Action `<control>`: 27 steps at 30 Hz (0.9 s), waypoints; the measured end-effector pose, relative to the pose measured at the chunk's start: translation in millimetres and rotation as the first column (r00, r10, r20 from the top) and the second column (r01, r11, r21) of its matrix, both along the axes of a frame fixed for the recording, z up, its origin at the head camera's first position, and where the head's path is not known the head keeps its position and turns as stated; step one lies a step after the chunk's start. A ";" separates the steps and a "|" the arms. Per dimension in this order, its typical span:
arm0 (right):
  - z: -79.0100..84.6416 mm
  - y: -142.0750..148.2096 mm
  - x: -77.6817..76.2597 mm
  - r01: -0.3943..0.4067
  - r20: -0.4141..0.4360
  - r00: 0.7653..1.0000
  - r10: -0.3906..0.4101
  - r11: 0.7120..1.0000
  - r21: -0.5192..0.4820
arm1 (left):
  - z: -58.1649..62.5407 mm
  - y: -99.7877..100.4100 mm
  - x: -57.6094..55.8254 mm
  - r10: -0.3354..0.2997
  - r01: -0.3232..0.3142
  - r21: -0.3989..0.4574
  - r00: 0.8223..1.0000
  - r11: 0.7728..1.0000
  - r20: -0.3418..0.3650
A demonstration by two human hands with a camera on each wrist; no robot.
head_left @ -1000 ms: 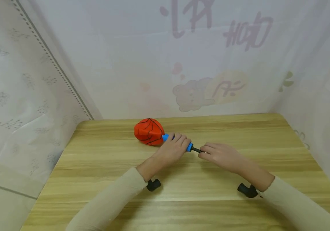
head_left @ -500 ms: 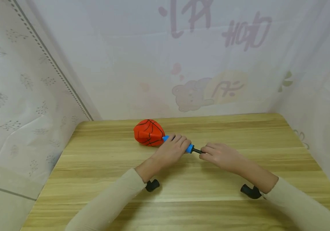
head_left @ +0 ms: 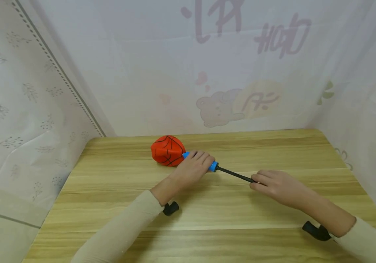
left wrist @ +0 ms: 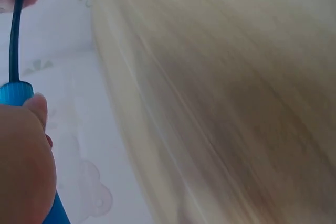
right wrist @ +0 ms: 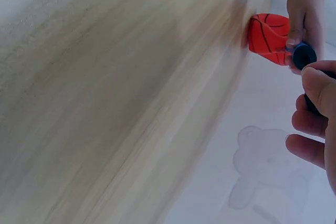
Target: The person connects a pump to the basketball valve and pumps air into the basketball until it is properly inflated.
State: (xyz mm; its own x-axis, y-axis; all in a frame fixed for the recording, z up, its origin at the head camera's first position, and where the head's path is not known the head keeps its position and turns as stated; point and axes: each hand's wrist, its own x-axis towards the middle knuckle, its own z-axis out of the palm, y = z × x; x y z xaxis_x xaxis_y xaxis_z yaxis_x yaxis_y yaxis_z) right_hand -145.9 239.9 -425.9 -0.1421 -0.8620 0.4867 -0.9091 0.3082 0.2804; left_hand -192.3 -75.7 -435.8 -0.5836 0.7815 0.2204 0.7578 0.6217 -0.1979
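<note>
A blue hand pump lies in the grip of my left hand, its tip against a red ball with black lines. The ball looks dented and partly deflated. From the pump's other end a long stretch of black rod sticks out. My right hand pinches the rod's far end, where the fingers hide the handle. In the left wrist view the blue barrel shows above my left thumb. The right wrist view shows the creased ball beyond both hands.
The hands work over a wooden table. Pale printed cloth hangs behind it and on both sides. A black wrist mount sits under the left wrist, and another black mount under the right.
My right hand has drawn back to the right and towards me, pulling much more of the black rod out of the pump. The left hand and ball have shifted slightly left.
</note>
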 end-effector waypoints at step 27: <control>-6.4 -64.3 -29.9 0.053 0.116 0.991 -0.060 0.996 0.068 | -6.3 11.2 7.2 0.009 -0.013 -0.053 0.998 0.999 -0.070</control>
State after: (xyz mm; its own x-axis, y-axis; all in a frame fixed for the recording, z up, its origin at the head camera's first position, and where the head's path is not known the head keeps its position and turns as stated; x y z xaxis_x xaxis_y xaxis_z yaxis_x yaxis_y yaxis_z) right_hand -175.8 175.7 -432.2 -0.2444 -0.8801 0.4069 -0.9185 0.3447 0.1938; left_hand -185.1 -64.5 -442.1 -0.5767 0.7871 0.2190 0.7344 0.6169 -0.2831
